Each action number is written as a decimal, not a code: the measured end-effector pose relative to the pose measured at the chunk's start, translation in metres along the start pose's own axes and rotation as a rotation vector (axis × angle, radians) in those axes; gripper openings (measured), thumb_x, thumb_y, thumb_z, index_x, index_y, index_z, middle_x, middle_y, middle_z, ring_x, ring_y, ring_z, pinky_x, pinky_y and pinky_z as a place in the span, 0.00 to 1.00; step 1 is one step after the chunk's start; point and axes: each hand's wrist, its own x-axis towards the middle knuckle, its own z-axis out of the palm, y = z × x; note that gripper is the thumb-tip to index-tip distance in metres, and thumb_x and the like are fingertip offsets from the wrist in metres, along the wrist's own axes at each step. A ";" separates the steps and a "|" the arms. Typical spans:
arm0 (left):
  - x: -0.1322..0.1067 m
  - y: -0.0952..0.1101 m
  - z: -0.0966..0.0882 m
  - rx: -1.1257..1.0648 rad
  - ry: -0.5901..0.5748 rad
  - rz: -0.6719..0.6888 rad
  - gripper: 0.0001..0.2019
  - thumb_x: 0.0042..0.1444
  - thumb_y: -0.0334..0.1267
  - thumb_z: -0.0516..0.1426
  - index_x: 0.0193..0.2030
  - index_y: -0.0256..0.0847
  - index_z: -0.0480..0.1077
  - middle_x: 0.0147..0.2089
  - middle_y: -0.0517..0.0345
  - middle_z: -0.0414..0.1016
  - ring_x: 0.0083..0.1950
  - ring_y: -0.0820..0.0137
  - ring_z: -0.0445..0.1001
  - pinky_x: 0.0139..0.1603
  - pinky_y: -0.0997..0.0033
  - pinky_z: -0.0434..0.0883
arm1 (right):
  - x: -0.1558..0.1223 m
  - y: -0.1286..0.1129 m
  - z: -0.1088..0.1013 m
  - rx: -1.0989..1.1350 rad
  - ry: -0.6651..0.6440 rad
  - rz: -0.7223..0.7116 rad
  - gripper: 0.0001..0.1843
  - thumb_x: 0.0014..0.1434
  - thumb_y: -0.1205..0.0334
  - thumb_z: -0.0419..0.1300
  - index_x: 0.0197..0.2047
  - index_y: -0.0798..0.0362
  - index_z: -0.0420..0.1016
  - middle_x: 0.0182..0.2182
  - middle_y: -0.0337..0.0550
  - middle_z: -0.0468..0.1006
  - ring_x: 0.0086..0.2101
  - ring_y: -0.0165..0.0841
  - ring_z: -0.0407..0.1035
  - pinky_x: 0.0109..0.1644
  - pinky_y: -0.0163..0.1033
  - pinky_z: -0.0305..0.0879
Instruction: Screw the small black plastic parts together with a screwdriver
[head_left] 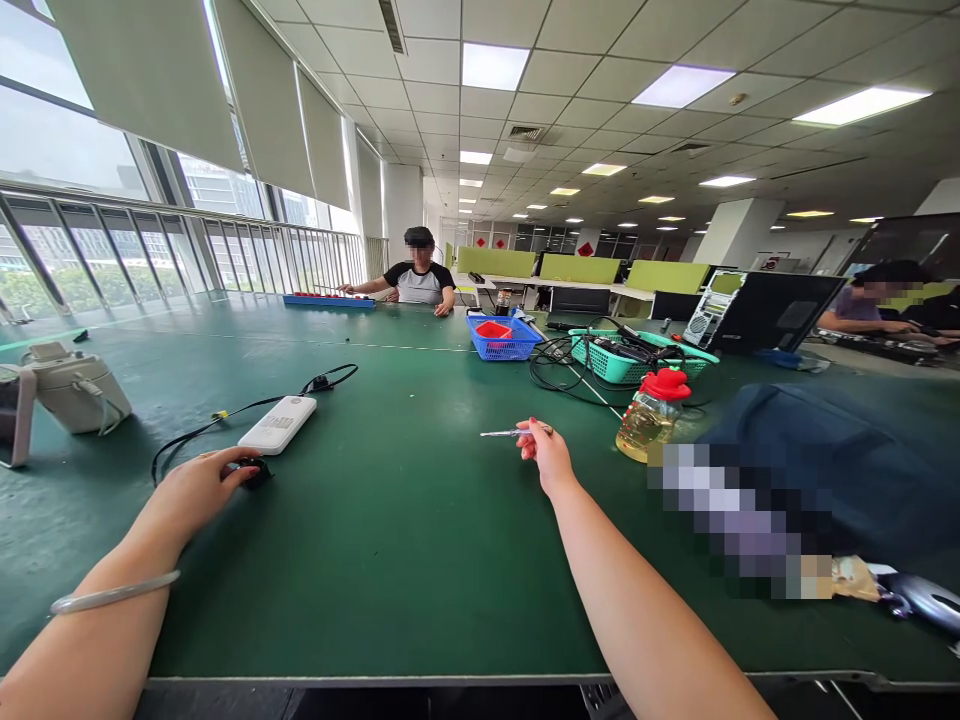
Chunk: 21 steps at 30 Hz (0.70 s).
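Pinching a screwdriver (504, 433), tip aimed left, the right hand (546, 455) hovers; the left hand (196, 490) touches a plug (259, 471), grip unclear.

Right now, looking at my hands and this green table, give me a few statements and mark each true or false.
1. The right hand holds a slim tool. True.
2. The left hand rests on the bottle. False: it touches a small black object beside a white device.
3. The bottle has a blue cap. False: its cap is red.
4. A blue basket stands farther up the table than the bottle. True.
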 end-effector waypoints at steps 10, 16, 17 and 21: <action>0.001 -0.002 0.001 0.021 0.002 -0.016 0.21 0.61 0.46 0.48 0.55 0.46 0.74 0.47 0.49 0.80 0.44 0.58 0.76 0.41 0.67 0.69 | -0.003 -0.002 0.001 -0.002 0.008 0.003 0.25 0.45 0.38 0.66 0.30 0.54 0.77 0.18 0.37 0.73 0.16 0.25 0.61 0.21 0.34 0.60; 0.003 -0.004 0.003 0.001 -0.027 0.013 0.20 0.60 0.46 0.49 0.53 0.47 0.75 0.49 0.51 0.80 0.47 0.58 0.76 0.45 0.66 0.68 | -0.002 -0.002 0.001 -0.008 0.007 -0.003 0.25 0.45 0.38 0.66 0.30 0.54 0.77 0.17 0.38 0.73 0.15 0.26 0.61 0.20 0.35 0.59; 0.003 -0.004 0.004 -0.003 -0.028 0.032 0.20 0.59 0.46 0.50 0.52 0.47 0.76 0.49 0.52 0.79 0.48 0.58 0.76 0.46 0.66 0.68 | -0.002 -0.002 0.001 -0.008 0.006 -0.005 0.25 0.45 0.38 0.66 0.30 0.54 0.77 0.18 0.38 0.73 0.15 0.26 0.61 0.20 0.35 0.59; 0.002 -0.002 0.003 -0.014 -0.023 0.043 0.22 0.58 0.49 0.50 0.53 0.46 0.75 0.50 0.48 0.79 0.47 0.55 0.76 0.45 0.63 0.69 | -0.002 -0.001 0.001 -0.008 0.003 -0.006 0.25 0.46 0.38 0.65 0.30 0.54 0.77 0.18 0.38 0.73 0.15 0.26 0.61 0.20 0.35 0.59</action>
